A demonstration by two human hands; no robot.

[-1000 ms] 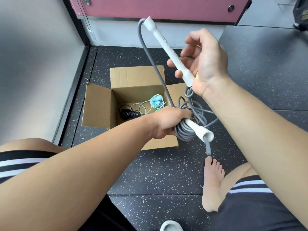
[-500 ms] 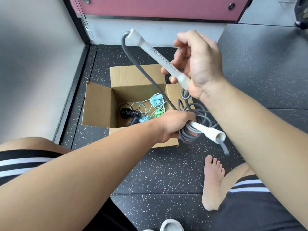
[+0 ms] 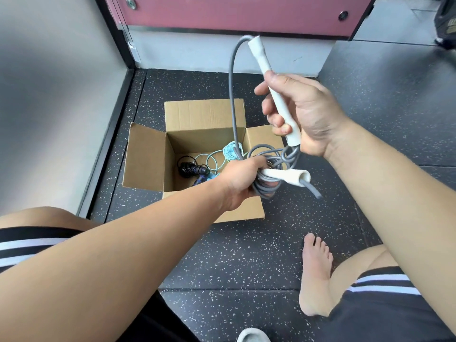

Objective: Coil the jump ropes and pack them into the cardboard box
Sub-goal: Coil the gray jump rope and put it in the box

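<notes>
1. Our left hand (image 3: 238, 182) grips the coiled grey rubber jump rope (image 3: 269, 169) together with one white foam handle (image 3: 288, 176), above the box's near right corner.
2. Our right hand (image 3: 303, 114) is curled round the second white handle (image 3: 271, 77); we judge one long loose loop (image 3: 230, 95) remains to wind.
3. Beyond, the open brown cardboard box (image 3: 148, 156) already holds a light-blue coiled rope (image 3: 228, 150) and a black coiled rope (image 3: 187, 167); the grey one is not yet inside.

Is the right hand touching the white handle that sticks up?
Touching. The head view shows the right hand with fingers curled round the upper white handle, gripping it, while the left hand holds the grey rope coil.
</notes>
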